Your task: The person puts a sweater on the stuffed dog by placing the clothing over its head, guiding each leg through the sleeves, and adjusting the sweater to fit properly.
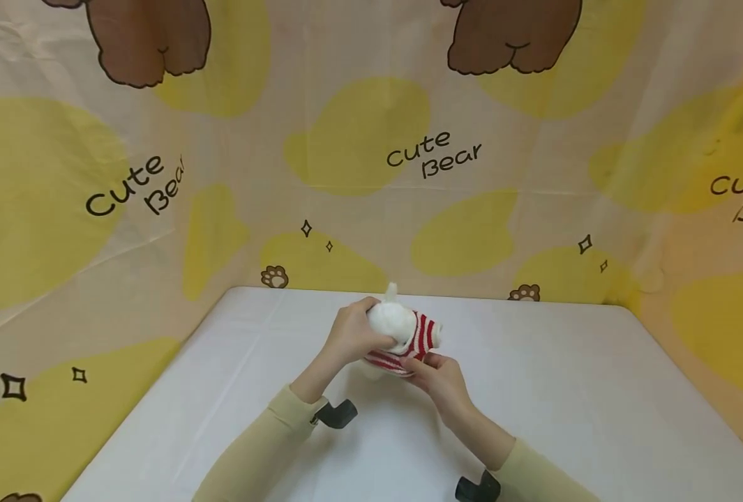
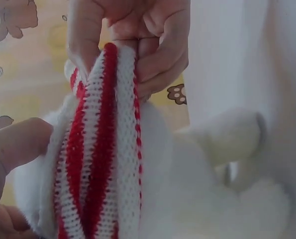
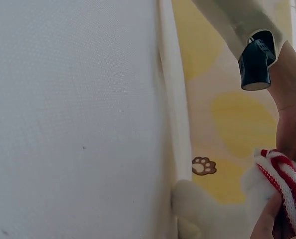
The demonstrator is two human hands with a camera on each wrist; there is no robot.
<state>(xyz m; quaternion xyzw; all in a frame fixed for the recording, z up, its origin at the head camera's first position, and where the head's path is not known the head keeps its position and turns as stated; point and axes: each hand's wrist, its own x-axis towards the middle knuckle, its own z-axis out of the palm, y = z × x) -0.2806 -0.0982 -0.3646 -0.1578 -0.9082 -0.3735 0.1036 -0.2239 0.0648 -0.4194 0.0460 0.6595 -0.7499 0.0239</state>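
Both hands are on it: the left hand (image 1: 349, 336) cups the white plush toy (image 1: 391, 325), fingers curled round its fluffy body, while the right hand (image 1: 439, 380) pinches the hem of the red-and-white striped knit sweater (image 1: 423, 336) between thumb and bent fingers. In the left wrist view that sweater's ribbed edge is bunched tight in the right hand's fingertips (image 2: 160, 64), with the left thumb (image 2: 16, 144) pressing the fur beside it. Toy and sweater sit just above the white tabletop (image 1: 572, 390), near the middle of its far edge. Beige sleeves (image 1: 264, 436) run back toward the near edge, a black wrist mount (image 1: 335, 414) on each. Behind the far edge hangs a cream and yellow "Cute Bear" backdrop (image 1: 434, 155).
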